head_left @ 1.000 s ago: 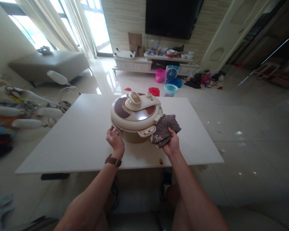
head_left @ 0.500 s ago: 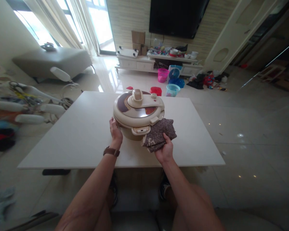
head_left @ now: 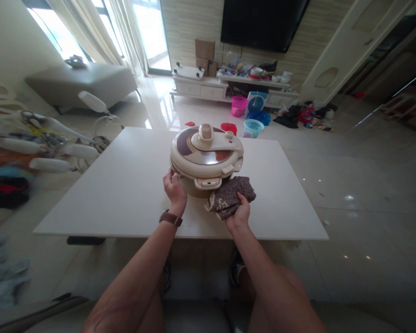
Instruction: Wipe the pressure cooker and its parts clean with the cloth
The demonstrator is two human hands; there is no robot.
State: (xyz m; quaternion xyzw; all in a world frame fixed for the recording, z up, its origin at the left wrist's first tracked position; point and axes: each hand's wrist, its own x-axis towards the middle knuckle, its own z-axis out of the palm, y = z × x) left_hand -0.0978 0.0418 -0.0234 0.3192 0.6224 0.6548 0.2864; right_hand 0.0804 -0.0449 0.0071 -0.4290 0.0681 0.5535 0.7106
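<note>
A cream electric pressure cooker [head_left: 208, 159] with a brown-patterned lid stands on the white table [head_left: 125, 194]. My left hand [head_left: 175, 187] is at the cooker's near left side, its fingers curled against the body below the lid rim. In my right hand [head_left: 240, 212] is a folded brown cloth [head_left: 234, 194] with pale markings, pinched between thumb and fingers. The cloth is close to the cooker's front right, just beside the front handle [head_left: 208, 183]; whether they touch I cannot tell.
Beyond the table, a turquoise basket [head_left: 253, 128], a red container [head_left: 229, 128] and a pink basket [head_left: 239, 106] stand on the floor. A lamp with several white shades [head_left: 50, 164] is at the left. A cluttered white TV cabinet [head_left: 211, 91] lines the wall.
The whole view has shifted slightly, so the table and cooker appear further right. Relative to the cooker, the cloth in my right hand has drawn back a little toward me.
</note>
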